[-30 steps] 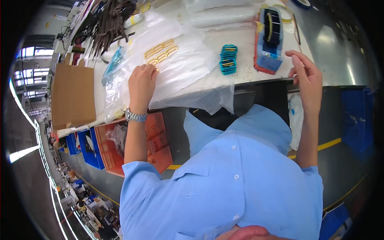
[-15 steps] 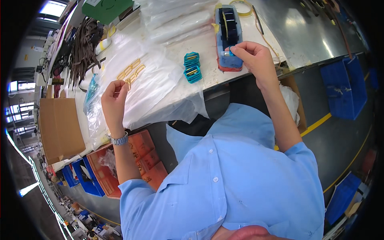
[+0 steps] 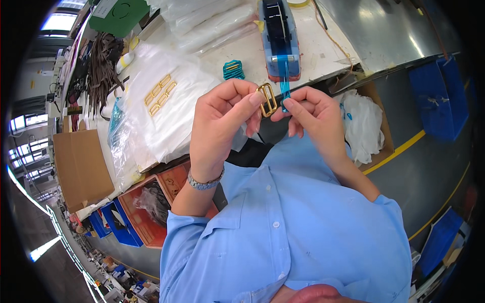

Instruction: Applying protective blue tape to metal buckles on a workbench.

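Above the red bin (image 3: 151,212) of dark parts, left hand (image 3: 222,126) fingers pinching a gold buckle (image 3: 267,100), right hand (image 3: 316,116) fingers gripping blue tape (image 3: 285,83).

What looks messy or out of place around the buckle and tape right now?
Little stands out. The left hand holds a gold buckle, and the right hand pinches blue tape drawn from the dispenser. Dark straps lie tangled at the table's far left.

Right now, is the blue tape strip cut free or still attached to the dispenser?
Still attached: the blue tape strip runs unbroken from the dispenser to the right hand beside the gold buckle.
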`<state>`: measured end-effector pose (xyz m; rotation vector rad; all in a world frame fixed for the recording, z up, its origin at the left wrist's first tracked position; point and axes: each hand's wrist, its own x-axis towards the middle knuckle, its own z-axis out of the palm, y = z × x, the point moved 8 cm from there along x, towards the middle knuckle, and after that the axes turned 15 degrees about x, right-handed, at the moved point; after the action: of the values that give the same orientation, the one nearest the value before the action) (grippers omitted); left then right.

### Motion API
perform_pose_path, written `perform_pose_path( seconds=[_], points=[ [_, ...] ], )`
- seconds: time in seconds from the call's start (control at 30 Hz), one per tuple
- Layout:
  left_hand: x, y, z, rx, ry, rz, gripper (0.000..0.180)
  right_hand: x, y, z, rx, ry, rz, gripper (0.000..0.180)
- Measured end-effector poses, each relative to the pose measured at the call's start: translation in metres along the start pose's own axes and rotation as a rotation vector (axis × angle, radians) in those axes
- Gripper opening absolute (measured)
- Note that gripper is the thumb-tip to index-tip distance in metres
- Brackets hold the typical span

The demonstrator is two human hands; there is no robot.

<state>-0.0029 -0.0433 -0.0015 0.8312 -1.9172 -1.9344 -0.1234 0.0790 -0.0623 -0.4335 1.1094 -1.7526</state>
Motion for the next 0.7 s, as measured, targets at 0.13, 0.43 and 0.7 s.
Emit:
perform_pose_path(
  seconds=[0.13,0.43,0.7],
  points=[
    [0.009,-0.009,0.009,0.112,-0.007,-0.046,0.016,0.003,0.004,-0.003,0.043,-0.035,-0.072,0.015],
    [0.022,-0.020,0.019,0.200,-0.033,-0.058,0.017,-0.001,0.013,-0.004,0.160,-0.058,-0.017,0.018],
    [0.031,-0.022,0.023,0.285,-0.095,-0.105,0.020,-0.003,0.018,-0.003,0.200,-0.068,-0.006,0.019]
  ],
)
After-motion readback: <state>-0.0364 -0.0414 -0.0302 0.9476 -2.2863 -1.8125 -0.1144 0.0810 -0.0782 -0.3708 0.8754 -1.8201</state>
